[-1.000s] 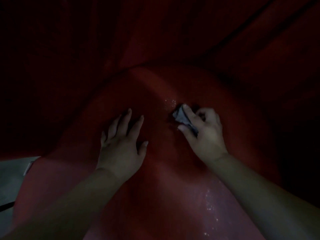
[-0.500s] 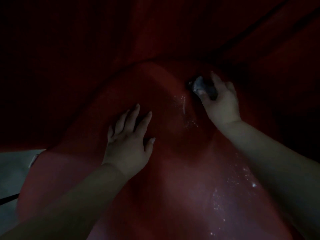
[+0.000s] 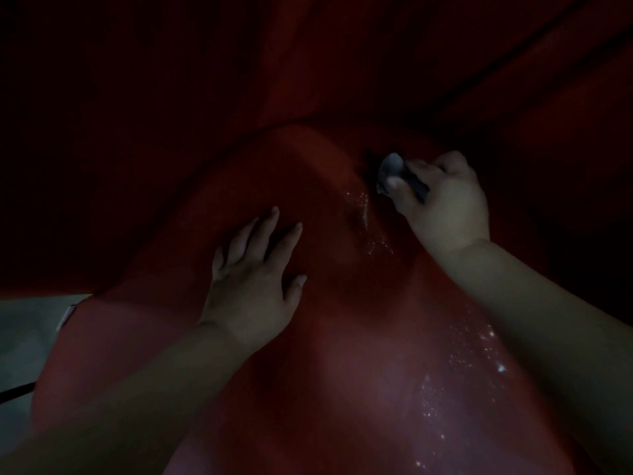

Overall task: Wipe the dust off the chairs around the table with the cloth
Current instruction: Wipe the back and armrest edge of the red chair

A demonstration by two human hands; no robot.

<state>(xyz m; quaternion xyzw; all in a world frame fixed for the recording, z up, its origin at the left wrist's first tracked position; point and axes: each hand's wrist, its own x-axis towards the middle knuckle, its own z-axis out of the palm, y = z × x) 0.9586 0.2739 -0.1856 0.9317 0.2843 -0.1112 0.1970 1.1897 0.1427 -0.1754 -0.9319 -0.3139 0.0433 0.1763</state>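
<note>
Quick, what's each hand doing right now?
Left hand: open, fingers spread flat on the red chair seat.
Right hand: gripping the bunched cloth against the seat.

Chair (image 3: 342,389): red, glossy seat surface, dimly lit, fills most of the view; small bright specks scattered at its middle and lower right. Cloth (image 3: 390,168): small grey wad, bunched up, sitting on the chair's far right part, near the upper specks.

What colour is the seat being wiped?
Red, speckled with pale glinting specks, as the head view shows: the seat.
</note>
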